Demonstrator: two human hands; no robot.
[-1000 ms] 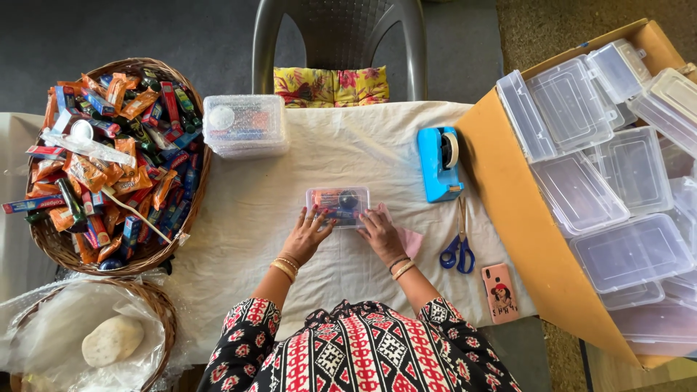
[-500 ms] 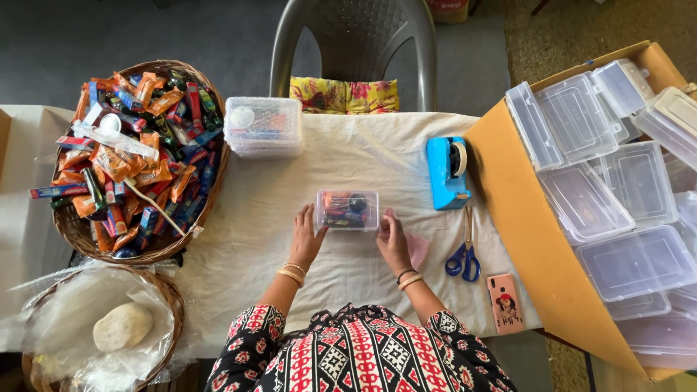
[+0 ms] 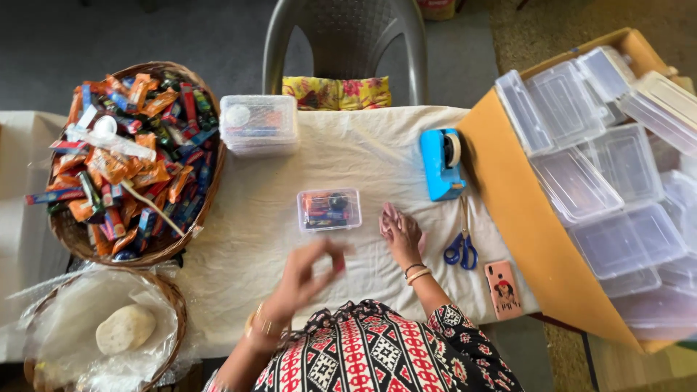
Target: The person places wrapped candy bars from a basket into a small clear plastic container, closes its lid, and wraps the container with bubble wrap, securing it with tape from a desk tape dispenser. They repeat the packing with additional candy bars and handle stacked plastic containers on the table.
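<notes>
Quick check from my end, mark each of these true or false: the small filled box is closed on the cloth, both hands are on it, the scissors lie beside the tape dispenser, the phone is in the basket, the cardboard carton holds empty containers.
1. The small clear box sits closed on the white cloth. True.
2. Both hands grip it. False: the left hand is raised off the cloth and blurred; the right hand lies flat beside the box.
3. The blue-handled scissors lie just below the blue tape dispenser. True.
4. The phone is in the wicker basket. False: it lies on the cloth near the scissors.
5. The cardboard carton holds empty clear containers. True.
</notes>
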